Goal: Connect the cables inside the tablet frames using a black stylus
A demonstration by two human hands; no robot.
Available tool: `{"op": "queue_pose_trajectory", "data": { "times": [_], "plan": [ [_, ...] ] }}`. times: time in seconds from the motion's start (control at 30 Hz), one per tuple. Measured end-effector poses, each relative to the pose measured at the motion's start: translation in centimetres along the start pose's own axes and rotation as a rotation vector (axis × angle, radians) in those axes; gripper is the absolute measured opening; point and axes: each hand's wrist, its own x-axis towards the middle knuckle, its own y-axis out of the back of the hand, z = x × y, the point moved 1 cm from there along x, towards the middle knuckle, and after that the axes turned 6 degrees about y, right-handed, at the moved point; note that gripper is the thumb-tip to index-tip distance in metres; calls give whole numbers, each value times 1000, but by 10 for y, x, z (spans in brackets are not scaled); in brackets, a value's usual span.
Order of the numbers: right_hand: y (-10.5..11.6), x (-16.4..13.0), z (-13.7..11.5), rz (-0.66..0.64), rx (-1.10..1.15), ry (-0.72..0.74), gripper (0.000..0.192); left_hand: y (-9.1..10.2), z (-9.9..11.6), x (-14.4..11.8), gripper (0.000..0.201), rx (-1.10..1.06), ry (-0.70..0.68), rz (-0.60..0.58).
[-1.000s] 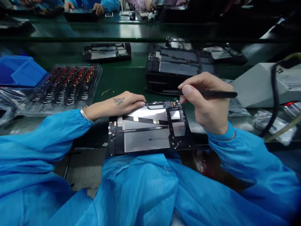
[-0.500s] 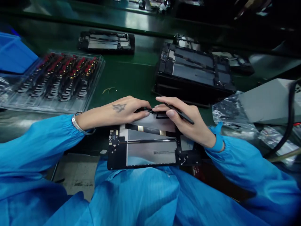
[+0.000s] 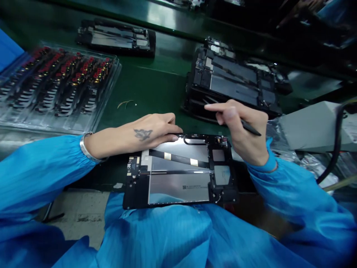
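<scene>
An opened tablet (image 3: 178,186), its silvery battery and black boards exposed, lies at the table's near edge against my blue smock. My left hand (image 3: 147,130) is closed at the tablet's far edge, thumb on the inner side and fingers bent over the rim; whether a small part is also pinched there cannot be seen. My right hand (image 3: 242,126) is raised to the right, apart from the tablet. It grips black tweezers (image 3: 252,128), whose thin tips point left past the index finger.
Behind my right hand is a stack of similar opened tablets (image 3: 231,80); another opened device (image 3: 117,39) lies at the back left. A clear plastic tray (image 3: 107,96) holds several rows of black-and-red flex parts. On the right are a grey box (image 3: 309,124) and a black cable (image 3: 336,149).
My right hand has lifted off the tablet's far edge and moved right with the tweezers, uncovering the tablet's upper right. My left hand stays at the edge. The view has shifted slightly.
</scene>
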Motion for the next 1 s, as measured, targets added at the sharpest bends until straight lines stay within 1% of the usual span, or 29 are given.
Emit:
{"op": "queue_pose_trajectory", "data": {
  "times": [0.07,0.1,0.17,0.27,0.37,0.5,0.53,0.67,0.7,0.77,0.9,1.0],
  "plan": [
    [0,1,11,31,-13,-22,21,-4,-3,-1,43,61,-27,23],
    [0,1,16,30,-7,-45,19,-6,-5,-2,44,90,-29,39],
    [2,-2,24,-21,25,-98,21,-11,-6,-3,44,173,-19,79],
    [5,-7,31,-101,74,-169,15,-15,-3,-5,41,334,-30,167],
    [8,-10,35,-90,66,-212,9,-17,-1,-4,37,436,-93,255],
    [8,-11,41,-73,41,-185,15,-18,-2,-2,34,453,-121,268],
    [9,-11,43,-73,79,-213,15,-18,-2,-2,34,448,-120,264],
    [12,-13,50,-95,342,-435,17,-19,-4,-3,33,420,-118,255],
    [12,-14,50,-101,376,-466,19,-19,-4,-3,32,413,-117,255],
    [12,-16,49,-103,349,-463,20,-19,-4,-4,32,405,-114,255],
    [9,-19,44,-66,117,-331,13,-19,-5,-4,32,392,-120,257],
    [7,-21,43,-66,37,-298,13,-19,-5,-4,33,382,-123,255]
  ]
}}
